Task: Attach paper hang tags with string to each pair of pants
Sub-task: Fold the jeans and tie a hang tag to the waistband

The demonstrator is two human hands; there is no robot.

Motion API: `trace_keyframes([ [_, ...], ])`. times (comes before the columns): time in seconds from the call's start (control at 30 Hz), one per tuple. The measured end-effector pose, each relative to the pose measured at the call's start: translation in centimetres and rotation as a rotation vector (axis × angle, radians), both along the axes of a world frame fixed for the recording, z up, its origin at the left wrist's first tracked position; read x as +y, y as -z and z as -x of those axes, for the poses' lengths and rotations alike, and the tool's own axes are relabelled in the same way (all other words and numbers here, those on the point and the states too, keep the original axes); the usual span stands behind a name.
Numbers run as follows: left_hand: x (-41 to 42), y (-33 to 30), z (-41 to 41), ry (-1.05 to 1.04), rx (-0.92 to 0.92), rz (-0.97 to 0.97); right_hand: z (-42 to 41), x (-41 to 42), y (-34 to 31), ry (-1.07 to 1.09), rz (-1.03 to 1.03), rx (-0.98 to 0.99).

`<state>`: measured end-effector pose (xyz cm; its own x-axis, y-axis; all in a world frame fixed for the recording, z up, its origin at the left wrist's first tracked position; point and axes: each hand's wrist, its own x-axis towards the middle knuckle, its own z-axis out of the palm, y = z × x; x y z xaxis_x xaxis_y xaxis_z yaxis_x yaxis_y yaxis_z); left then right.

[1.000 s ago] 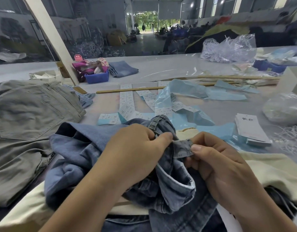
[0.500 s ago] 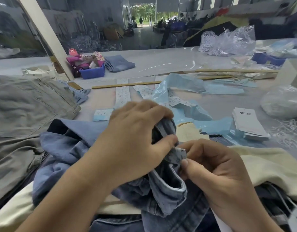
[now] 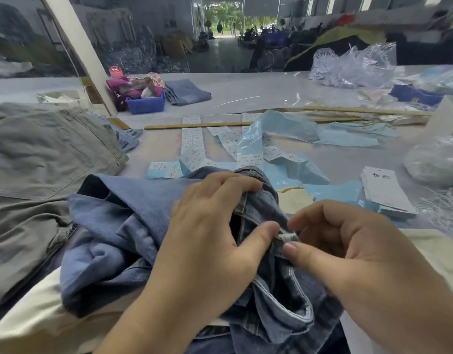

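Note:
A bunched pair of blue denim pants [image 3: 123, 226] lies in front of me on a cream cloth. My left hand [image 3: 207, 241] grips the waistband, thumb pressed against a belt loop [image 3: 280, 242]. My right hand [image 3: 348, 256] pinches that same loop between thumb and forefinger, and something small and whitish shows at the pinch. A stack of white paper hang tags [image 3: 384, 192] sits on the table to the right. White strings [image 3: 442, 208] lie loose beyond the stack.
Grey-green pants [image 3: 36, 175] are piled at the left. Strips of printed labels [image 3: 192, 141] and blue plastic sheets [image 3: 297, 131] cover the table's middle. A wooden ruler [image 3: 194, 125], a blue bin [image 3: 146, 104], folded jeans [image 3: 186, 92] and plastic bags [image 3: 353, 65] lie farther back.
My left hand has shifted from covering the waistband top to gripping it lower. My right hand has moved in and down, its pinch on the belt loop tightening next to my left thumb.

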<state>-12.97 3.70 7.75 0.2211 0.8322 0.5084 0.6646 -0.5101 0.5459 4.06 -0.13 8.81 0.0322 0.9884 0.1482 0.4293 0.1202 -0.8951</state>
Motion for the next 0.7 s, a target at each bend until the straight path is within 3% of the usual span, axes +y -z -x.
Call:
trace_keyframes([
  [0.1, -0.3, -0.2, -0.6, -0.07, -0.019, -0.076, 0.3, -0.6, 0.2, 0.042, -0.022, -0.003],
  [0.3, -0.1, -1.4, -1.8, -0.187, 0.138, -0.124, 0.6, -1.7, 0.6, 0.132, -0.035, 0.023],
  [0.53, -1.1, -1.3, -2.8, -0.214, 0.233, -0.098, -0.2, -1.8, 0.6, 0.188, 0.124, -0.102],
  [0.7, -1.5, -1.1, -3.2, -0.241, 0.266, -0.097, -0.5, -1.7, -0.3, 0.102, 0.237, -0.083],
])
